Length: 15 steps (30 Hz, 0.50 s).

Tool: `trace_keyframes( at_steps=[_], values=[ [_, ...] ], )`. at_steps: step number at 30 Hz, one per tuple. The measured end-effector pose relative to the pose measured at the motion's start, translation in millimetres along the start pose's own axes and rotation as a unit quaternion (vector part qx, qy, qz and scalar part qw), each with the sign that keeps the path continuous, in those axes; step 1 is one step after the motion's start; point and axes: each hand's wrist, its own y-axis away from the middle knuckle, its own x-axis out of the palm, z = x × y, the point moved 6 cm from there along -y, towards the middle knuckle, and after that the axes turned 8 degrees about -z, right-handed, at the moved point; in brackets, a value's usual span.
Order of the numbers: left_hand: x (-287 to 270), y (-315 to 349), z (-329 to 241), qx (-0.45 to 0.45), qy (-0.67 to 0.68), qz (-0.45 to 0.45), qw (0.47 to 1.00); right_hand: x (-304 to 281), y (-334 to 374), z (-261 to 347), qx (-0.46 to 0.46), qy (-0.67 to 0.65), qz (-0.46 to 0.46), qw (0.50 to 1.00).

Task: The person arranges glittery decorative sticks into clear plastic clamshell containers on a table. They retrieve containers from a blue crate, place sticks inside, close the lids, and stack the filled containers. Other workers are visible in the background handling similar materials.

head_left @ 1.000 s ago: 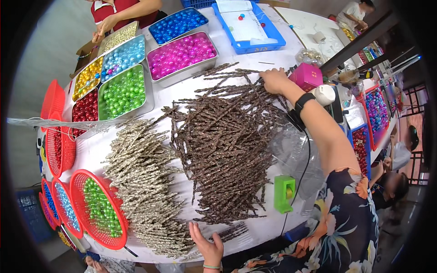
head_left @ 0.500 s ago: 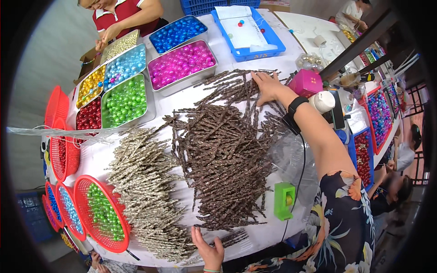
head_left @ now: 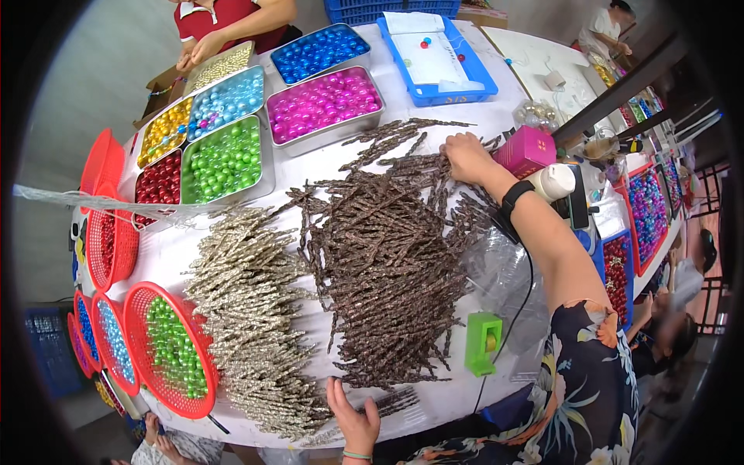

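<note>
A large heap of dark brown twisted sticks (head_left: 387,271) lies in the middle of the white table, with loose ones scattered at its far side. My right hand (head_left: 467,158) is at those far sticks, fingers curled closed over some; its fingertips are partly hidden. Beside the heap on the left is a pile of pale gold twisted sticks (head_left: 248,310). My left hand (head_left: 353,418) rests at the near edge between the two piles, open, its fingers apart and nothing in it. A few dark sticks lie just right of it.
Metal trays of pink beads (head_left: 325,108) and green beads (head_left: 225,161) stand at the far left. Red baskets (head_left: 203,341) line the left edge. A green tape dispenser (head_left: 482,345), a magenta box (head_left: 525,152) and a white bottle (head_left: 554,182) sit right. Across the table is a person (head_left: 225,27).
My right hand has gone from spread flat over the far sticks to curled, shifting slightly right and nearer. My left hand stays open near the table's edge. The view has shifted slightly.
</note>
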Motion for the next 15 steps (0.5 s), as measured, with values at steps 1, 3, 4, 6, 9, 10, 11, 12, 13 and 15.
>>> trace_keyframes(
  at_steps=[1, 3, 4, 6, 9, 10, 11, 12, 13, 15],
  values=[
    [-1.3, 0.8, -1.4, 0.009, -0.014, 0.001, 1.0, -8.4, -1.4, 2.2, -0.002, -0.012, -0.023, 1.0],
    [-6.6, -1.7, -6.0, 0.02, -0.044, 0.009, 0.999, -32.8, -2.5, 8.3, -0.006, -0.042, -0.061, 0.997],
    [-8.5, -3.8, -7.8, 0.028, -0.043, 0.008, 0.999, -51.5, 0.3, 9.9, -0.021, -0.044, -0.106, 0.993],
    [-11.9, -4.4, -10.5, 0.037, -0.043, 0.005, 0.998, -87.1, 7.6, 21.2, -0.056, -0.054, -0.193, 0.978],
    [-14.7, -7.1, -12.1, 0.041, -0.03, 0.002, 0.999, -133.6, 26.8, 50.6, -0.095, -0.033, -0.232, 0.967],
    [-16.3, -6.8, -14.5, 0.04, -0.029, 0.003, 0.999, -144.6, 33.3, 60.8, -0.112, -0.022, -0.241, 0.964],
    [-17.3, -7.0, -14.4, 0.032, -0.02, 0.008, 0.999, -150.9, 39.3, 69.4, -0.119, 0.006, -0.228, 0.966],
    [-18.3, -8.2, -16.6, 0.037, -0.029, 0.01, 0.999, -162.2, 45.4, 77.6, -0.123, 0.015, -0.232, 0.965],
    [-19.8, -9.6, -19.6, 0.043, -0.04, 0.01, 0.998, -174.9, 51.2, 86.3, -0.127, 0.024, -0.237, 0.963],
    [-21.0, -9.2, -19.1, 0.046, -0.035, 0.011, 0.998, -195.1, 63.6, 92.0, -0.11, 0.046, -0.234, 0.965]
  ],
)
